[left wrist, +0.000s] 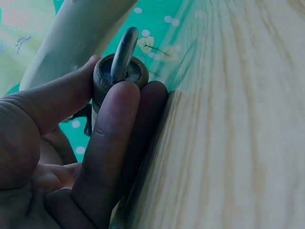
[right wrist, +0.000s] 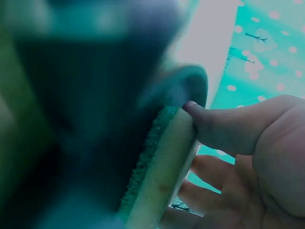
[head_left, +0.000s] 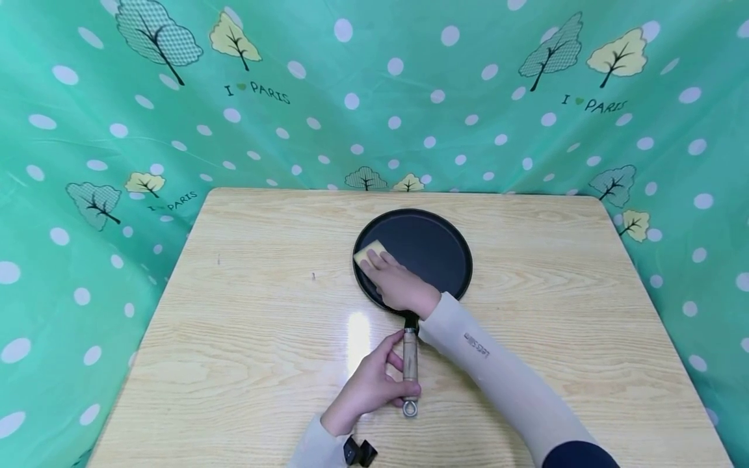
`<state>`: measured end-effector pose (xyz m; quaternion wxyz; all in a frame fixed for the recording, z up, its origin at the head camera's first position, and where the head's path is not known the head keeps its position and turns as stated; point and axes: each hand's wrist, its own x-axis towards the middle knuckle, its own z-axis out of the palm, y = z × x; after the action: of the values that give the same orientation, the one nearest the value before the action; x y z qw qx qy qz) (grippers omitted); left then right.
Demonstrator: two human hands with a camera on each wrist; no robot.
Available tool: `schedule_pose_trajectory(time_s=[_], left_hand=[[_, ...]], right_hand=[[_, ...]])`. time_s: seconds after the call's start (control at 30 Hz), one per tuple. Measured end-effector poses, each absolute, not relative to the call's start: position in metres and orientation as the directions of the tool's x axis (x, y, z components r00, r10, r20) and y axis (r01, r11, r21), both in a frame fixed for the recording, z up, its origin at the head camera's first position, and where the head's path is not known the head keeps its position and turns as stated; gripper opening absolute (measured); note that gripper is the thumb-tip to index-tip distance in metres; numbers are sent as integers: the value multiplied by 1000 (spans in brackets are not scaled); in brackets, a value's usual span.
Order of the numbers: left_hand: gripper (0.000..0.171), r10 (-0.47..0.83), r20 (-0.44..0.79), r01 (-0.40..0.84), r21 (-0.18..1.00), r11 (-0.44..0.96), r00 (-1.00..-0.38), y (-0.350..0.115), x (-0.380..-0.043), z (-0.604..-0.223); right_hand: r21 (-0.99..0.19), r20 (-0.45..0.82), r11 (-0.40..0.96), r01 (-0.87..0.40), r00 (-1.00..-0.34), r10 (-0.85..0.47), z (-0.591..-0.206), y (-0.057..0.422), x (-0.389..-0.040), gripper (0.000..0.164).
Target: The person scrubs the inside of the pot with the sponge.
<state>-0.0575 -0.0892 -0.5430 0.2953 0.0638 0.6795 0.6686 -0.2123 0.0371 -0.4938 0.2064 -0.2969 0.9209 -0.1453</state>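
Observation:
A round black frying pan [head_left: 430, 244] lies flat on the table, its wood-look handle [head_left: 411, 357] pointing toward me. My left hand [head_left: 371, 385] grips that handle near its end, thumb on one side and fingers on the other. Up close in the left wrist view, fingertips press around the handle beside its metal hanging ring [left wrist: 125, 55]. At the pan's left rim, my right hand [head_left: 400, 286] holds a yellowish sponge [head_left: 365, 252] against the inner surface. The right wrist view shows the sponge's green scouring side [right wrist: 147, 157] facing the pan, pinched between thumb and fingers.
The pan rests on a light wood-grain table [head_left: 251, 292]. A green polka-dot cloth [head_left: 374, 84] printed with trees hangs behind the table and along both sides. My right forearm sleeve [head_left: 497, 364] reaches across beside the handle.

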Motion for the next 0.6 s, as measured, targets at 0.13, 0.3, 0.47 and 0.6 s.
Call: schedule_pose_trajectory(time_s=[0.13, 0.3, 0.47, 0.6], left_hand=[[96, 472, -314, -301, 948, 105, -824, -90, -57, -543], [96, 467, -316, -303, 947, 106, -826, -91, -57, -542], [96, 465, -323, -312, 945, 103, -824, -90, -57, -542], [95, 472, -326, -320, 943, 96, -819, -90, -57, -542]], right_hand=[[-362, -328, 808, -464, -748, -577, -494, 31, -226, 66], [-359, -367, 835, -417, -759, -538, -493, 30, -244, 66], [-368, -402, 857, -360, -769, -496, -493, 38, -263, 66], [-355, -403, 873, -335, -788, -466, -491, 50, -275, 66]])
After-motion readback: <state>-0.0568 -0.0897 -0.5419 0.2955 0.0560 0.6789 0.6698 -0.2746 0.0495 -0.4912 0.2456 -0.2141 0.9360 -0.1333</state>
